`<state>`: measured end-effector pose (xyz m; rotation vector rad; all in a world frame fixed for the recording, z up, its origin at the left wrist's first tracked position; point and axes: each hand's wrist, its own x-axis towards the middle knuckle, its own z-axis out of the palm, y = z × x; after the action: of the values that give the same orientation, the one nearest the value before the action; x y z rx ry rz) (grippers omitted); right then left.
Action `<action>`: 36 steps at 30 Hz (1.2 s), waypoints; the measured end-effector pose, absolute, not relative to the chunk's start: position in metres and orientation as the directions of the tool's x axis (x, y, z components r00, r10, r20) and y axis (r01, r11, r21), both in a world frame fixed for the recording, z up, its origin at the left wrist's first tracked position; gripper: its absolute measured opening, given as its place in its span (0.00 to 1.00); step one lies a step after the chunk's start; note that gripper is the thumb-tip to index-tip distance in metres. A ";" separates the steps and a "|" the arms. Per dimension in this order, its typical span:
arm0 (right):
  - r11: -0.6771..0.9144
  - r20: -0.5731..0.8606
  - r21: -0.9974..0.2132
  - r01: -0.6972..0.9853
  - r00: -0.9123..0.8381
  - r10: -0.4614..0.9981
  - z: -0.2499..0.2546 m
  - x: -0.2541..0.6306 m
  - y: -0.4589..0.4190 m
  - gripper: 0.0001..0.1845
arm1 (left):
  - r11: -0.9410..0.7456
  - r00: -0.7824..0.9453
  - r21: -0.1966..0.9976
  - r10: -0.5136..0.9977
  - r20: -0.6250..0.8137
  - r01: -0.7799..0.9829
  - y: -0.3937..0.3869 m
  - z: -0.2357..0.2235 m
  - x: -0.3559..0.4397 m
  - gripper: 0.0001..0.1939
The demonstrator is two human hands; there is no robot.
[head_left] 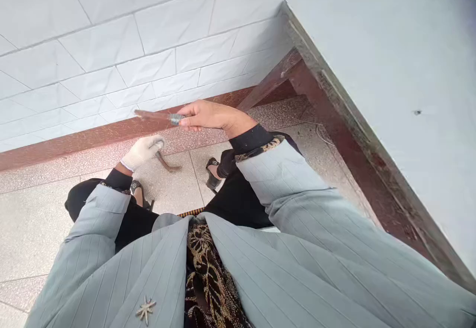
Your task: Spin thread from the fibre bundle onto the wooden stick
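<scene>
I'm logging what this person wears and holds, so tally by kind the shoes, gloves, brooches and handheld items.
Shoes: 2
White glove, on the left hand: 1
Star-like brooch: 1
Silver-wrapped brown stick, in the right hand: 1
Curved brown piece, at the left hand: 1
Total: 6

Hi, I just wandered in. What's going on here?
Someone, apparently seated, faces a white tiled wall with something in each hand. The bare right hand pinches a slim brown piece at its end wrapped in silvery wire. The left hand, in a pale glove, holds a curved brown piece over the floor. The two pieces are apart.
</scene>
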<state>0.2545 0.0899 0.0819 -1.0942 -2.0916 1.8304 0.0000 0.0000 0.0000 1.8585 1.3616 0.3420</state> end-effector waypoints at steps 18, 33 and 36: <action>0.725 -0.794 -0.263 0.636 -0.570 0.211 0.035 0.209 0.065 0.12 | -0.353 0.548 0.509 0.778 -0.306 0.785 -0.006 0.007 0.015 0.16; 0.074 -0.343 -0.829 0.554 -0.609 0.715 0.067 0.248 0.094 0.10 | -0.215 0.469 0.695 0.861 -0.198 0.686 0.000 0.002 0.009 0.18; 0.162 -0.372 -0.677 0.718 -0.524 0.766 0.056 0.240 0.093 0.12 | -0.281 0.554 0.671 0.800 -0.231 0.686 -0.004 0.002 0.020 0.16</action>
<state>0.2397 0.0931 0.0558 -1.5032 -2.3499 1.3160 0.0198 -0.0035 0.0019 2.0378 1.1922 0.1934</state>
